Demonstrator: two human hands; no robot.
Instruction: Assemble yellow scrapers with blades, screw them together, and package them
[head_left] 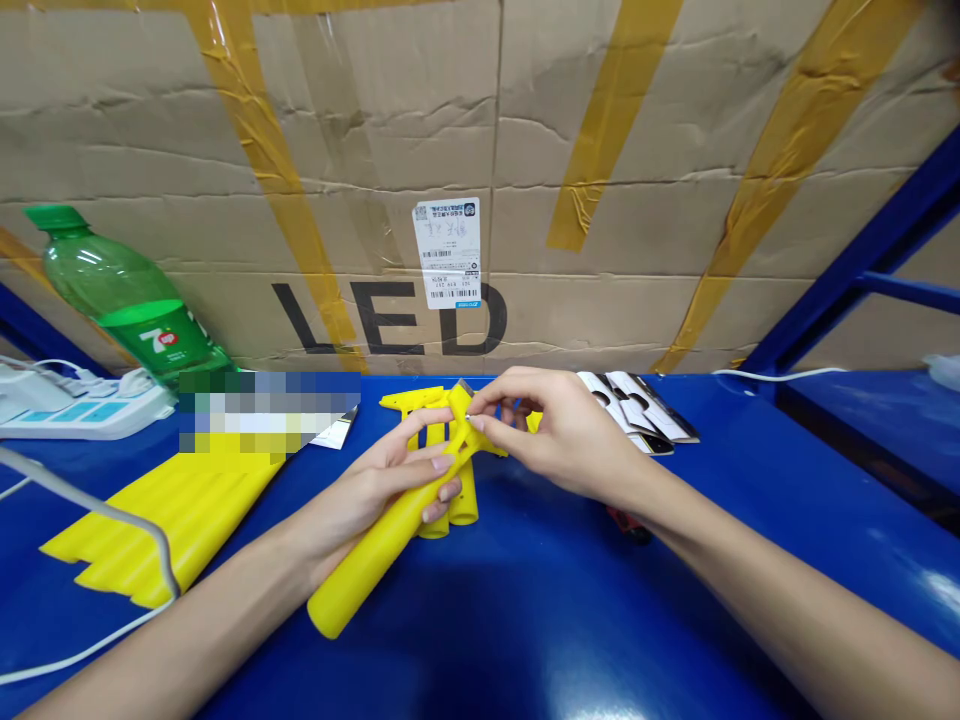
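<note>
My left hand (375,490) is closed around a yellow handle with a forked, Y-shaped head (382,545), its thick round grip slanting down toward me. At the head of this handle, the thumb and forefinger of my right hand (551,425) are pinched together. A tiny pale spot shows between those fingertips, too small to name. Behind my hands, more yellow handles (463,500) of the same sort lie on the blue table (480,640), partly covered by my fingers.
A row of yellow tubes (172,520) lies on the left, crossed by a white cable (142,515). A green bottle (142,300) leans behind, beside a power strip (82,410). Black-and-white printed cards (645,410) lie right; a red-and-black object (630,525) is partly hidden under my right forearm. A cardboard box (570,120) stands behind.
</note>
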